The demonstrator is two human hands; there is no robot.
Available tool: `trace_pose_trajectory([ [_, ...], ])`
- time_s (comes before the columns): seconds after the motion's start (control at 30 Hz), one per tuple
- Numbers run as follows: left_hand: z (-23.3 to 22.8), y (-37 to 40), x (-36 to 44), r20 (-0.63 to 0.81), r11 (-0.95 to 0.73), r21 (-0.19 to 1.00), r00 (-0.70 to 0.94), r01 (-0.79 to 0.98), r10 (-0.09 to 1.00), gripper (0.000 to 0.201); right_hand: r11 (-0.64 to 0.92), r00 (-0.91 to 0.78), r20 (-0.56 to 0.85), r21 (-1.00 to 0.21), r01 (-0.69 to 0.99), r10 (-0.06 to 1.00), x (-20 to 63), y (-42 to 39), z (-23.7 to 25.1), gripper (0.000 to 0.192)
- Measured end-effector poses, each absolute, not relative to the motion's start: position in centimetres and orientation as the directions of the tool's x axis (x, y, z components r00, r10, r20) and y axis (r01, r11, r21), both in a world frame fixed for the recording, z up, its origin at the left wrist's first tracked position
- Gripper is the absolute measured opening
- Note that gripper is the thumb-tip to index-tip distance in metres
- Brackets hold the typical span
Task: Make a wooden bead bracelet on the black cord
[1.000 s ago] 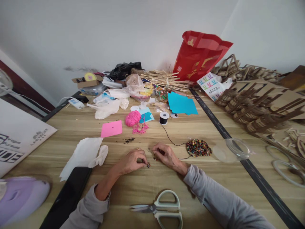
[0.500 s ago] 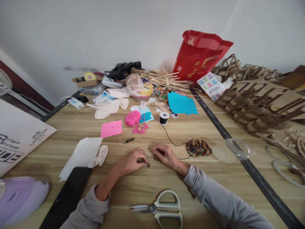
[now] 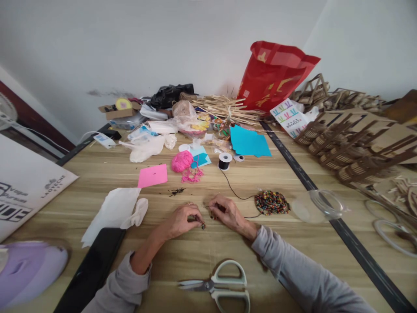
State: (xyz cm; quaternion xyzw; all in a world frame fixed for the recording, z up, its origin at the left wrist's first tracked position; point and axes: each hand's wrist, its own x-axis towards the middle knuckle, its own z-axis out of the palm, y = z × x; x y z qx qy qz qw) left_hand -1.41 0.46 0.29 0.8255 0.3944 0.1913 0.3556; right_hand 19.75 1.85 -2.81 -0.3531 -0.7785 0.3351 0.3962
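In the middle of the table, my left hand (image 3: pixel 183 221) pinches a few small dark beads (image 3: pixel 203 225) between thumb and fingertips. My right hand (image 3: pixel 230 213), just beside it, is closed in a pinch on a thin black cord, whose short tip pokes out toward the left hand. Small beads (image 3: pixel 213 216) show under the right fingertips. To the right lies a coiled heap of multicoloured bead strings (image 3: pixel 272 203). A black cord (image 3: pixel 235 191) runs from the cord spool (image 3: pixel 224 162) to that heap. Pale-handled scissors (image 3: pixel 213 284) lie in front of both hands, blades pointing left.
Short black cord snippets (image 3: pixel 176 191), a pink card (image 3: pixel 153 175) and pink yarn (image 3: pixel 182 161) lie beyond my left hand. A black case (image 3: pixel 94 265) and white paper (image 3: pixel 112 213) are at left. Clear plastic lids (image 3: pixel 325 203) sit right of the beads; a red bag (image 3: pixel 276 78) stands behind.
Hardly anything differs. Both hands keep the same pinch in the same place, and the view has shifted very slightly.
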Motion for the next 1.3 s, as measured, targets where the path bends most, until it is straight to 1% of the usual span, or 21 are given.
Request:
trace_pose_trajectory([
  [0.3, 0.4, 0.4, -1.4, 0.043, -0.457, 0.709, 0.615, 0.537, 0.788, 0.011, 0.454, -0.413, 0.322, -0.847, 0.277, 0.852, 19.7, 1.8, -3.0, 0.015],
  [0.57, 0.6, 0.3, -1.4, 0.019, -0.457, 0.688, 0.616, 0.564, 0.788, 0.011, 0.486, -0.428, 0.347, -0.83, 0.275, 0.834, 19.8, 1.7, -2.7, 0.02],
  [0.73, 0.4, 0.3, -1.5, 0.011, -0.473, 0.675, 0.633, 0.567, 0.774, 0.01, 0.495, -0.424, 0.358, -0.824, 0.276, 0.832, 19.8, 1.7, -2.8, 0.02],
  [0.87, 0.4, 0.3, -1.5, 0.024, -0.478, 0.675, 0.631, 0.562, 0.775, 0.011, 0.534, -0.439, 0.384, -0.792, 0.296, 0.812, 19.9, 1.8, -2.9, 0.017],
  [1.03, 0.1, 0.5, -1.5, 0.051, -0.448, 0.716, 0.599, 0.536, 0.799, 0.008, 0.571, -0.462, 0.401, -0.755, 0.322, 0.791, 19.8, 1.7, -2.5, 0.017],
  [1.2, -0.6, 0.7, -1.5, -0.001, -0.287, 0.798, 0.478, 0.529, 0.878, 0.007, 0.595, -0.483, 0.411, -0.732, 0.33, 0.773, 19.9, 1.6, -2.5, 0.014],
  [1.3, -0.9, 0.9, -1.3, 0.007, -0.225, 0.851, 0.417, 0.475, 0.909, 0.008, 0.603, -0.491, 0.41, -0.722, 0.341, 0.769, 19.8, 1.6, -2.7, 0.014],
])
